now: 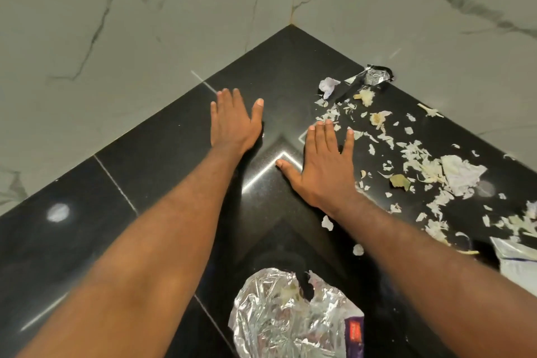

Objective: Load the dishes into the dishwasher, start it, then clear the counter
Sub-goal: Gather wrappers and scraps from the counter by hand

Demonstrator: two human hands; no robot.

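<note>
Two hands: both lie palm-down with fingers straight and spread, gripping nothing; whether the palms press the surface or hover just above it cannot be told.
Left hand (pixel 234 122): over bare black counter (pixel 162 160), well apart from the scraps (pixel 418 160).
Right hand (pixel 325 166): just beside the left hand and nearer the person; its fingertips reach the edge of the scraps.
Counter: under both hands, running into the corner of the wall (pixel 116 23) beyond the fingertips; its near edge is out of frame.
Scraps: pale peelings and shreds spread to the right of the right hand, with a few flakes beside its wrist; what they come from is hard to make out.
Wrapper (pixel 284 320): crumpled foil between the forearms, nearer the person than both hands, cut off by the bottom edge; its print is unreadable.
Foil bit (pixel 373 74): torn, beyond the right hand, against the wall.
Packet (pixel 514 259): white, right of the right forearm, cut off by the frame edge.
</note>
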